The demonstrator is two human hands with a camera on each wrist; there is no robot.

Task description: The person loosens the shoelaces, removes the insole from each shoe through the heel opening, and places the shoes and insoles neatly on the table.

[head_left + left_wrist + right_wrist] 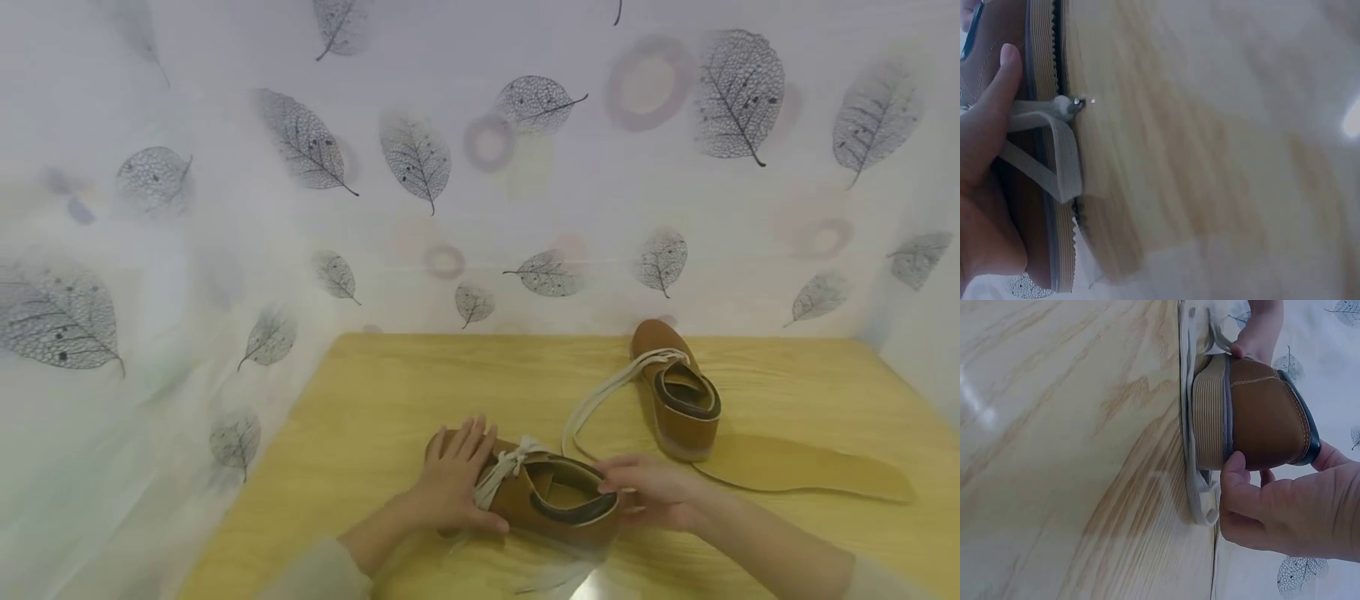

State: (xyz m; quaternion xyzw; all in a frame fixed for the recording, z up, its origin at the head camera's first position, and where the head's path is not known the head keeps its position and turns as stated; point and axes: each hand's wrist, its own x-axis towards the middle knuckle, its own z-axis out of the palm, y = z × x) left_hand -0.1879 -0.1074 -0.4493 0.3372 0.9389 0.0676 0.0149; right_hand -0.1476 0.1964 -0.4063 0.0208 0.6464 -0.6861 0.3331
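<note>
A brown lace-up shoe (555, 508) lies on the table in the head view, toe to the left, its cream laces (510, 467) tied over the front. Across its toe lies my left hand (457, 483), fingers spread over the top and thumb along the near side; it holds the shoe there. At the heel, my right hand (652, 492) grips the dark padded collar and the back. The right wrist view shows its fingers against the heel (1266, 422) near the ridged sole (1209, 419). A loose lace loop (1063, 150) hangs beside the sole in the left wrist view.
A second brown shoe (678, 400) stands farther back on the right, with a long lace (592, 400) trailing to the left. Beside it lies a flat tan insole (810, 467). Leaf-patterned sheeting (480, 208) rises behind the wooden table (420, 375) and at its sides.
</note>
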